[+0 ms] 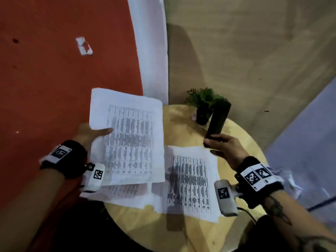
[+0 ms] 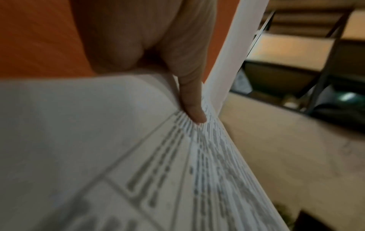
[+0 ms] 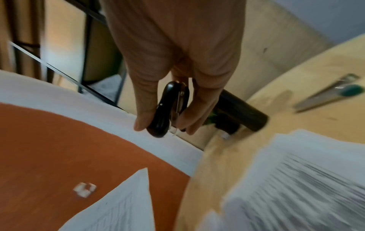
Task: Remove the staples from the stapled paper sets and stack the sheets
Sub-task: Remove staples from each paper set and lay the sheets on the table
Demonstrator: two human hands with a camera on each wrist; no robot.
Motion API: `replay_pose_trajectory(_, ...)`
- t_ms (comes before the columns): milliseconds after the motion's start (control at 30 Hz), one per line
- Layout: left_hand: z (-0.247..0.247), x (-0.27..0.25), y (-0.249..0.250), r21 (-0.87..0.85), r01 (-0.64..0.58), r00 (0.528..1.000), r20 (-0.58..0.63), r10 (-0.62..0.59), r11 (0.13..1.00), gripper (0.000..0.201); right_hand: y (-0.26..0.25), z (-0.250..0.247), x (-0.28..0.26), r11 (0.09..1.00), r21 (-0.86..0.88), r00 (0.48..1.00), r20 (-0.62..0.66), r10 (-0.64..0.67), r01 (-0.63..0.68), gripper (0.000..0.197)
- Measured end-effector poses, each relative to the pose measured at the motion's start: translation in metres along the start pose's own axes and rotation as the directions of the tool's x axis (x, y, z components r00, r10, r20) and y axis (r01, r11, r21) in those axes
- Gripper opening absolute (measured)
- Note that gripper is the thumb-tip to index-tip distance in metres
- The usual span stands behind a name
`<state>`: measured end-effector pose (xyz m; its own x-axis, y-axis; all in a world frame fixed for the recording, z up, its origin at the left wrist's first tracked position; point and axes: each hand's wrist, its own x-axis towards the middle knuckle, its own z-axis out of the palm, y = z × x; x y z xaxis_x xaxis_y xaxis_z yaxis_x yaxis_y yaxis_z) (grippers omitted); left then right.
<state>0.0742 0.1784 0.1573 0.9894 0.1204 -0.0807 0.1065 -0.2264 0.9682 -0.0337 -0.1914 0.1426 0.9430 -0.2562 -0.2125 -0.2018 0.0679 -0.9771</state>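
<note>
My left hand [image 1: 94, 133] holds a stapled paper set [image 1: 127, 139], printed with tables, lifted over the left edge of the round wooden table [image 1: 181, 124]. Its thumb [image 2: 194, 109] presses on the top sheet and the fingers are hidden beneath. My right hand [image 1: 223, 148] is above the table's far right part, apart from the papers. It grips a black staple remover [image 3: 164, 106] between thumb and fingers. A stack of loose printed sheets [image 1: 192, 180] lies on the table below it. More sheets [image 1: 118, 193] lie under the lifted set.
A small potted plant [image 1: 202, 110] and a black cylinder [image 1: 219, 117] stand at the table's far edge, just beyond my right hand. Scissors [image 3: 326, 95] lie on the table. A white scrap [image 1: 84, 46] lies on the red floor [image 1: 54, 88]. Crumpled paper [image 1: 291, 180] sits at the right.
</note>
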Motion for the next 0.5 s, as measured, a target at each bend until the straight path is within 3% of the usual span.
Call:
replay_pose_trajectory(167, 0.004, 0.028, -0.070, 0.262, 0.249, 0.958, 0.073, -0.276, 0.932, 0.043, 0.081, -0.003, 0.011, 0.971, -0.119, 0.978, -0.035, 0.205, -0.208, 0.018)
replay_pose_trajectory(267, 0.013, 0.048, -0.106, 0.374, 0.391, 0.903, 0.020, -0.429, 0.841, 0.045, 0.129, -0.008, 0.022, 0.927, -0.218, 0.952, -0.096, 0.290, -0.305, 0.015)
replay_pose_trajectory(400, 0.017, 0.073, -0.141, 0.502, 0.474, 0.854, -0.062, -0.516, 0.724, 0.057, 0.175, -0.014, 0.033, 0.817, -0.468, 0.934, -0.060, 0.351, -0.337, 0.029)
replay_pose_trajectory(500, 0.014, 0.087, -0.155, 0.562, 0.482, 0.844, -0.093, -0.528, 0.672, 0.058, 0.195, -0.013, 0.037, 0.810, -0.459, 0.920, -0.047, 0.389, -0.366, 0.036)
